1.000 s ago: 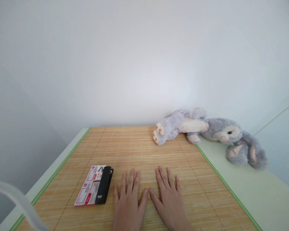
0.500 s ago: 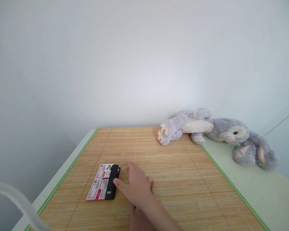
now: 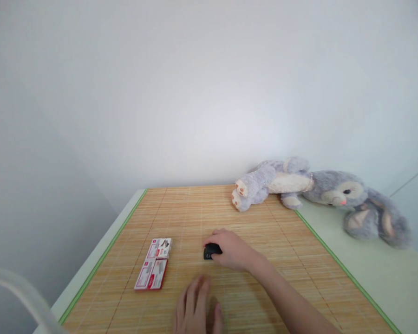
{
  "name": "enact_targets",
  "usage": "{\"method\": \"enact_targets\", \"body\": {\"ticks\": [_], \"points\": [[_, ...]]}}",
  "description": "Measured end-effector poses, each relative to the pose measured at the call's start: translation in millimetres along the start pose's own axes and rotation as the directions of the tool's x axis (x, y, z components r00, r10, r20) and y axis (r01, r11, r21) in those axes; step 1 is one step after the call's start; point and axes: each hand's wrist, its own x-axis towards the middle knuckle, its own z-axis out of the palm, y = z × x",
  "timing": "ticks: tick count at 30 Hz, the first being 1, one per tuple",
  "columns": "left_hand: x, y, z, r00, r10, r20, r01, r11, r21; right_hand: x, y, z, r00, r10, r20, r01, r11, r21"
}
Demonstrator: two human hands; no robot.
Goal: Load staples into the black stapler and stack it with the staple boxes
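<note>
Near the middle of the bamboo mat [image 3: 251, 297], my right hand [image 3: 230, 250] is closed around a black stapler [image 3: 212, 250], whose left end shows between thumb and fingers. The rest of the stapler is hidden by the hand. Below and to the left, my left hand [image 3: 195, 306] lies palm down over the mat with its fingers and thumb apart, holding nothing. Left of both hands sit small boxes in red and white, an upper one [image 3: 159, 248] with a stapler picture and a lower one [image 3: 151, 274], placed against each other.
A grey plush rabbit [image 3: 292, 182] lies on its side at the back right, partly on the mat and partly on the pale tabletop [image 3: 379, 269]. A white curved tube [image 3: 24, 292] crosses the lower left corner. The wall rises behind the table.
The black stapler has moved right, away from the boxes, and my right hand now grips it. My left hand, earlier mostly beneath the right one, now lies separate. The view has shifted slightly.
</note>
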Motion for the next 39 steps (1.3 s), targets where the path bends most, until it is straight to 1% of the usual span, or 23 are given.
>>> {"method": "enact_targets", "body": {"ticks": [1, 3, 6, 9, 11, 13, 15, 18, 20, 22, 24, 26, 27, 28, 30, 31, 32, 33, 34, 36, 37, 38, 39], "points": [[10.1, -0.6, -7.0, 1.0, -0.005, 0.008, 0.005, 1.0, 0.006, -4.2, 5.3, -6.4, 0.999, -0.032, 0.032, 0.031, 0.999, 0.02], [28.0, 2.6, -16.0, 0.997, 0.033, 0.065, -0.033, 0.999, -0.008, -7.5, 12.0, -11.9, 0.995, -0.078, 0.068, 0.074, 0.995, 0.063], [43.3, 11.9, -19.4, 0.983, 0.085, 0.16, -0.078, 0.996, -0.049, -3.4, 16.6, -6.9, 0.994, -0.094, 0.057, 0.088, 0.99, 0.109], [47.0, 18.6, -18.3, 0.986, 0.031, 0.164, -0.024, 0.999, -0.042, -1.1, 21.1, -3.4, 0.996, -0.087, 0.01, 0.085, 0.984, 0.158], [47.1, 20.6, -18.3, 0.99, -0.01, 0.143, 0.015, 0.999, -0.034, -7.5, 26.1, -10.1, 0.996, -0.085, -0.033, 0.09, 0.977, 0.195], [47.0, 21.1, -18.7, 0.991, -0.024, 0.128, 0.029, 0.999, -0.039, -21.7, 34.0, -23.8, 0.993, -0.071, -0.094, 0.093, 0.961, 0.262], [46.9, 20.8, -18.7, 0.993, -0.02, 0.118, 0.027, 0.998, -0.053, -41.7, 45.8, -40.0, 0.987, -0.021, -0.161, 0.084, 0.915, 0.394], [46.2, 19.3, -15.9, 0.995, -0.012, 0.099, 0.02, 0.997, -0.076, -74.7, 70.3, -56.5, 0.979, 0.095, -0.178, 0.017, 0.84, 0.543], [45.6, 17.7, -12.5, 0.996, 0.002, 0.088, 0.006, 0.995, -0.1, -93.1, 88.1, -57.6, 0.968, 0.169, -0.184, -0.029, 0.809, 0.587], [45.2, 14.0, -9.8, 0.996, 0.036, 0.081, -0.025, 0.991, -0.132, -106.2, 103.3, -51.2, 0.954, 0.228, -0.193, -0.063, 0.786, 0.614], [45.2, 6.1, -10.9, 0.995, 0.077, 0.065, -0.066, 0.984, -0.163, -114.9, 113.9, -39.6, 0.941, 0.271, -0.204, -0.081, 0.762, 0.642], [45.2, -7.8, -18.3, 0.997, 0.076, -0.004, -0.076, 0.984, -0.163, -122.7, 120.2, -25.7, 0.918, 0.317, -0.237, -0.077, 0.731, 0.678], [45.0, -17.2, -24.4, 0.997, 0.038, -0.064, -0.047, 0.988, -0.145, -127.3, 122.2, -18.7, 0.9, 0.35, -0.261, -0.073, 0.71, 0.7], [44.5, -27.9, -31.5, 0.991, -0.03, -0.133, 0.014, 0.993, -0.115, -132.7, 123.5, -11.9, 0.874, 0.391, -0.288, -0.071, 0.69, 0.72], [41.3, -51.4, -45.8, 0.946, -0.199, -0.255, 0.197, 0.98, -0.034, -145.3, 124.0, 0.8, 0.81, 0.488, -0.327, -0.088, 0.651, 0.754], [38.4, -63.2, -51.2, 0.922, -0.261, -0.286, 0.276, 0.961, 0.014, -151.8, 122.6, 6.6, 0.777, 0.533, -0.335, -0.105, 0.635, 0.766], [34.7, -74.3, -54.6, 0.91, -0.292, -0.294, 0.322, 0.945, 0.061, -157.8, 119.8, 12.1, 0.749, 0.57, -0.336, -0.126, 0.622, 0.773], [30.2, -84.0, -55.6, 0.912, -0.299, -0.281, 0.339, 0.935, 0.104, -162.8, 115.3, 17.4, 0.731, 0.597, -0.33, -0.149, 0.611, 0.777], [25.5, -91.6, -54.3, 0.926, -0.279, -0.254, 0.32, 0.938, 0.133, -166.4, 109.0, 22.8, 0.724, 0.615, -0.313, -0.172, 0.601, 0.781], [16.9, -98.5, -46.5, 0.971, -0.169, -0.167, 0.19, 0.974, 0.119, -168.7, 92.2, 33.8, 0.739, 0.628, -0.246, -0.223, 0.572, 0.789], [14.1, -96.9, -41.6, 0.99, -0.087, -0.108, 0.095, 0.993, 0.075, -167.5, 82.5, 39.5, 0.755, 0.625, -0.196, -0.251, 0.553, 0.795], [12.8, -91.5, -37.0, 0.999, 0.009, -0.044, -0.009, 1.0, 0.004, -164.9, 72.7, 45.2, 0.775, 0.617, -0.139, -0.281, 0.532, 0.799], [13.2, -82.4, -33.5, 0.995, 0.102, 0.016, -0.101, 0.991, -0.083, -161.3, 63.6, 50.6, 0.794, 0.603, -0.079, -0.31, 0.513, 0.8]]}}
